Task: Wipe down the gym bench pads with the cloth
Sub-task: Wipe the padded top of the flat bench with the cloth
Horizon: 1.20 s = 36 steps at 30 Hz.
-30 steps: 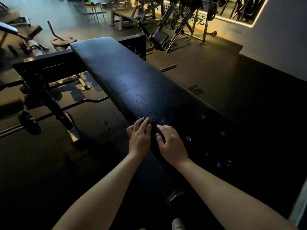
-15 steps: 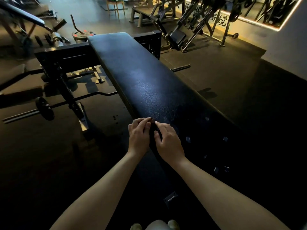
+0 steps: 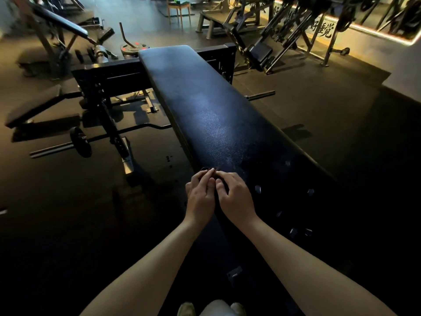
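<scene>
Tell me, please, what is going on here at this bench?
A person stands over a long black bench pad. The left hand and right hand meet at its near left edge, fingers curled over something small and dark, probably the cloth. The light is too dim to confirm. A barbell lies on the floor beside.

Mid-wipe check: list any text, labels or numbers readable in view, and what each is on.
"好睡觉": black brush characters on the lit white wall, partly behind machine frames; reading uncertain.
Further characters to their left: blocked by machines, unreadable.
Small black weight plate on the floor barbell: pale marking, too small to read.
Long black bench pad: no label visible.
</scene>
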Motion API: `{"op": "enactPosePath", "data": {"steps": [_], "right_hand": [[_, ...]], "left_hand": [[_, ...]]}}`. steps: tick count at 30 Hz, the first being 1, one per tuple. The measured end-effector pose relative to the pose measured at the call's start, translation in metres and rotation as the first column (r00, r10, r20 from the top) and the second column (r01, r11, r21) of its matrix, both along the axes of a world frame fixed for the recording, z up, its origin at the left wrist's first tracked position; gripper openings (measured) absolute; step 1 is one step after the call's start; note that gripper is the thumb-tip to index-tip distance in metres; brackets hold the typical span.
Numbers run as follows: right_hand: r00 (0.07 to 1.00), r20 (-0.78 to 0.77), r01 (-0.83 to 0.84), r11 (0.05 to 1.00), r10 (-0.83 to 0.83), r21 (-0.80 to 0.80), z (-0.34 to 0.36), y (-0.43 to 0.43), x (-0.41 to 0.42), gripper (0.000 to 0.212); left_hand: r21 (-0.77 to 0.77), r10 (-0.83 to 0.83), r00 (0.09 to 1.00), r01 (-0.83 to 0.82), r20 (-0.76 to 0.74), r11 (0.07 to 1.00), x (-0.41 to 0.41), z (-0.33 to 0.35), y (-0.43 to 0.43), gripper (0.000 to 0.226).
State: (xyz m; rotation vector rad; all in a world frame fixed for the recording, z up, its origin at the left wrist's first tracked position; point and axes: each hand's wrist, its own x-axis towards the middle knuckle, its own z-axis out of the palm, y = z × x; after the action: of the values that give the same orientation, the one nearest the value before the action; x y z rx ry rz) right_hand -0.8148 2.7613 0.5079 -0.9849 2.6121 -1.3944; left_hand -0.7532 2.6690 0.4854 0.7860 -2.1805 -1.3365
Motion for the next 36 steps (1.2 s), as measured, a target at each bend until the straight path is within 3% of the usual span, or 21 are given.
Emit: {"op": "enactPosePath", "data": {"steps": [3,7,10,14,18,22,24,29,32,36], "right_hand": [[0.998,0.057,-0.015,0.997,0.020,-0.073,0.000,0.009,0.001,0.034],[0.960,0.262,-0.045,0.979,0.097,-0.197,0.009,0.010,-0.004,0.037],[0.950,0.297,-0.044,0.982,0.098,-0.185,0.014,0.006,-0.015,0.051],[0.973,0.218,-0.062,0.996,0.074,-0.064,0.023,0.007,-0.040,0.035],[0.993,0.008,0.119,0.993,-0.119,0.008,0.027,0.007,-0.077,0.035],[0.993,0.066,0.062,0.894,-0.102,0.445,0.017,0.004,-0.100,0.056],[0.998,0.047,0.009,0.854,-0.039,0.521,0.009,-0.002,-0.097,0.065],[0.994,-0.082,-0.025,0.901,0.067,0.433,0.009,-0.016,-0.091,0.052],[0.974,-0.077,-0.178,0.930,0.213,0.321,0.007,-0.021,-0.072,0.047],[0.914,-0.053,-0.384,0.899,0.402,0.209,-0.002,-0.026,-0.053,0.044]], "left_hand": [[0.074,0.032,0.999,-0.030,-0.029,0.997,0.000,0.007,0.006,0.033],[0.162,-0.003,0.985,0.030,-0.170,0.986,-0.006,0.031,0.011,0.036],[0.124,-0.079,0.976,0.106,-0.201,0.987,-0.014,0.049,0.015,0.033],[0.065,-0.099,0.981,0.111,-0.169,0.992,-0.025,0.042,0.009,0.037],[-0.077,-0.009,0.993,-0.001,-0.121,0.997,-0.028,0.029,0.002,0.034],[-0.179,0.013,1.000,-0.009,0.023,0.984,-0.026,0.013,-0.004,0.033],[-0.220,0.001,1.000,0.004,0.020,0.975,-0.024,0.010,-0.005,0.034],[-0.250,0.039,0.999,-0.041,-0.013,0.967,-0.023,0.005,-0.016,0.037],[-0.221,0.070,0.997,-0.074,-0.026,0.972,-0.028,0.005,-0.021,0.037],[-0.141,0.078,0.996,-0.083,-0.040,0.986,-0.026,0.005,-0.025,0.044]]}}
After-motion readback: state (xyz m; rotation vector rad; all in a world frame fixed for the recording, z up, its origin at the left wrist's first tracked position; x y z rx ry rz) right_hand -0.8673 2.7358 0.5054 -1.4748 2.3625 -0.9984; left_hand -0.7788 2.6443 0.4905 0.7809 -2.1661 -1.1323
